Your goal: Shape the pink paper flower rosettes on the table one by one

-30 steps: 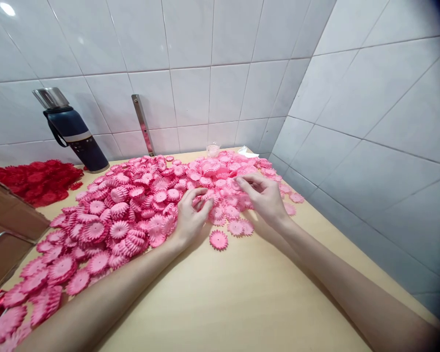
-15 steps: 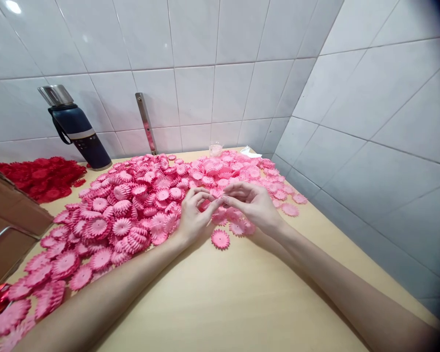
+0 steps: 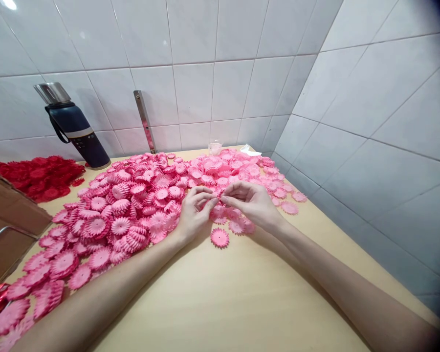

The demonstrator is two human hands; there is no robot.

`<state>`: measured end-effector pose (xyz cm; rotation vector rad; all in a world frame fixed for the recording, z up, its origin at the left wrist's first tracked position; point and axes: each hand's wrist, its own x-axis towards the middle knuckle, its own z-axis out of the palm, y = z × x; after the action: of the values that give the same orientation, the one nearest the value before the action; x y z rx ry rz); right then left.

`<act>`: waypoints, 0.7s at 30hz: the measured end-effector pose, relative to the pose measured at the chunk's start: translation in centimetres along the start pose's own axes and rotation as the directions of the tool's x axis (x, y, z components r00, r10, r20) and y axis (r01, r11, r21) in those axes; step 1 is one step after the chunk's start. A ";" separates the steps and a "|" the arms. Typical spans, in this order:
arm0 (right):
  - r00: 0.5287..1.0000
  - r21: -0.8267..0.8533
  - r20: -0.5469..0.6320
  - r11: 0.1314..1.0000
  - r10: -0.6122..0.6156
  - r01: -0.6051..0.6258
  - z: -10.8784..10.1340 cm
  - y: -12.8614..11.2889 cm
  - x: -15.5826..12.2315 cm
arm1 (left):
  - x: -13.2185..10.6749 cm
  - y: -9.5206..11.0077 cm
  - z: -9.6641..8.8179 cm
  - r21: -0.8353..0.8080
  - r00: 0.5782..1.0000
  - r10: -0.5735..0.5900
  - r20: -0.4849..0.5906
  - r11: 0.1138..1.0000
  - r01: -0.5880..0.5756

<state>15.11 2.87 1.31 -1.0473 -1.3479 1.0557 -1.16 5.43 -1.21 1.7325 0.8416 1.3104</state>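
Note:
My left hand (image 3: 196, 211) and my right hand (image 3: 254, 203) meet over the table, thumbs pinched toward the index fingers and fingertips almost touching. A bit of pink shows between the fingertips, too small to tell from the pile behind. Right behind and beside both hands spreads a heap of pink flower-shaped discs (image 3: 132, 195) with scalloped edges and small centre holes. One single pink disc (image 3: 219, 237) lies flat on the table just below the hands. Paler pink discs (image 3: 236, 171) lie beyond my right hand.
A dark blue thermos (image 3: 78, 132) stands by the tiled wall, near a pile of red discs (image 3: 40, 176). At left is a cardboard box (image 3: 11, 225). A small clear cup (image 3: 215, 147) and white paper (image 3: 250, 151) sit at the back. A metal strip (image 3: 144, 120) leans on the wall.
My fingertips have drawn slightly apart, and more pink shows between them. The view has shifted very slightly; the discs on the table look unmoved.

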 end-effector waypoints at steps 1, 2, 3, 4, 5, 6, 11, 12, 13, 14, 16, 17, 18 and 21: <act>1.000 0.002 0.001 1.000 -0.001 0.001 0.0 0.0 0.0 | 0.0 0.0 0.0 -0.008 1.000 -0.003 -0.001 1.000 0.003; 1.000 0.005 0.002 1.000 -0.003 0.003 0.0 0.1 0.1 | 0.0 0.1 0.0 -0.013 1.000 -0.004 0.001 1.000 0.004; 1.000 0.007 0.000 1.000 -0.007 0.007 0.0 0.1 0.1 | 0.0 0.1 0.0 -0.016 1.000 -0.002 0.004 1.000 0.002; 1.000 0.005 -0.002 1.000 -0.012 0.012 -0.1 0.1 0.1 | 0.0 0.1 0.0 -0.016 1.000 0.003 0.008 1.000 -0.003; 1.000 -0.001 -0.006 1.000 -0.019 0.019 -0.1 0.1 0.2 | 0.1 0.1 0.0 -0.014 1.000 0.007 0.011 1.000 -0.006; 1.000 -0.011 -0.011 1.000 -0.029 0.029 -0.1 0.1 0.2 | 0.1 0.1 -0.1 -0.010 1.000 0.009 0.014 1.000 -0.009; 0.996 -0.081 -0.008 0.993 -0.087 0.086 -0.6 0.1 0.4 | 0.0 0.3 -0.1 0.029 1.000 0.008 0.023 1.000 -0.009; 0.996 -0.089 -0.007 0.992 -0.092 0.091 -0.6 0.1 0.5 | 0.0 0.3 -0.1 0.040 1.000 0.008 0.028 0.999 -0.009; 0.996 -0.092 -0.005 0.991 -0.094 0.093 -0.7 0.1 0.5 | 0.0 0.3 -0.1 0.052 1.000 0.007 0.029 0.999 -0.009; 0.996 -0.087 0.001 0.992 -0.092 0.092 -0.7 0.0 0.4 | 0.0 0.4 0.0 0.063 1.000 0.007 0.031 0.998 -0.009; 0.996 -0.064 0.033 0.995 -0.080 0.082 -0.5 -0.1 0.3 | 0.0 0.4 0.0 0.074 0.999 0.013 0.031 0.997 -0.015; 0.996 -0.053 0.051 0.996 -0.075 0.078 -0.4 -0.2 0.2 | -0.1 0.3 0.1 0.073 0.999 0.018 0.033 0.997 -0.020; 0.996 -0.047 0.065 0.996 -0.069 0.072 -0.2 -0.2 0.2 | -0.1 0.3 0.1 0.070 0.999 0.023 0.035 0.997 -0.025; 0.998 -0.042 0.041 0.998 -0.050 0.052 0.0 0.0 0.1 | -0.1 0.4 0.1 0.071 0.999 0.034 0.039 0.997 -0.036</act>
<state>15.14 3.01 1.39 -1.0230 -1.4276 1.0182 -1.06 5.11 -0.92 1.8296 0.8493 1.2807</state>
